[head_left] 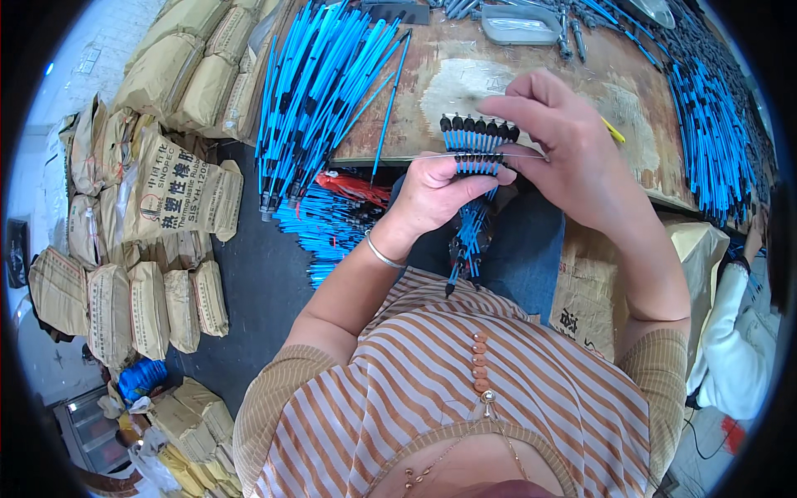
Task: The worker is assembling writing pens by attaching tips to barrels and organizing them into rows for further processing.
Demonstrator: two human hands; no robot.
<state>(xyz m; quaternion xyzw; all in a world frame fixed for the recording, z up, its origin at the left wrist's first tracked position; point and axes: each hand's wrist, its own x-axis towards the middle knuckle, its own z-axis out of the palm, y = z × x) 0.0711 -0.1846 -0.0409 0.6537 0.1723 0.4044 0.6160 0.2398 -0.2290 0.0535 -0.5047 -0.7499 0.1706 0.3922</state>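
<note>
My left hand (432, 195) is closed around a row of thin blue rods (475, 166) with black tips, fanned side by side, just above my lap. Below that grip, the rods' other ends (466, 249) hang loosely crossed. A thin pale strand (521, 156) runs across the row, under the black tips. My right hand (573, 137) is at the row's right end, thumb and curled fingers closing on the strand, while its index finger reaches over the tips. Some of its fingertips are hidden.
A big pile of blue rods (324, 75) lies on the worn wooden table (465, 83), and another heap (710, 133) at right. A grey plastic tray (521, 26) stands at the back. Brown paper sacks (178, 75) stack up at left. Another person's sleeve (735, 349) shows at right.
</note>
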